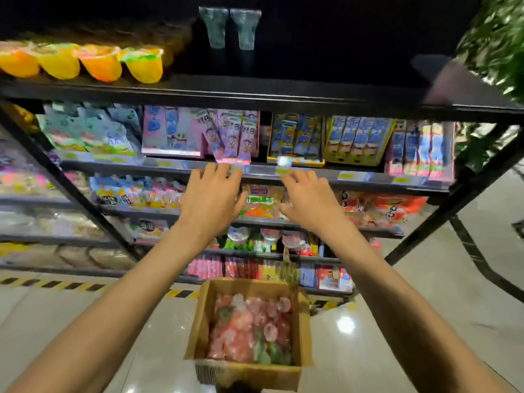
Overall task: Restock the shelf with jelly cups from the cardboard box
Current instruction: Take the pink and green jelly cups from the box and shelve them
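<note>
- Jelly cups [100,63]: four, orange-yellow, far left on top shelf [269,93].
- Box [198,319]: one, near, pink cups [252,327] inside, uncountable.
- Left hand [211,198], right hand [307,199]: both spread wide, empty.

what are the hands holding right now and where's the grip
Nothing. The left hand and right hand are both empty with fingers spread, and the jelly cups lie in the cardboard box below.

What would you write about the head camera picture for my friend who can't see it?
The empty left hand and right hand stretch out, open, toward a snack shelf. Below on the floor sits an open box full of mostly pink jelly cups. Four orange and yellow cups stand on the shelf's top.
</note>
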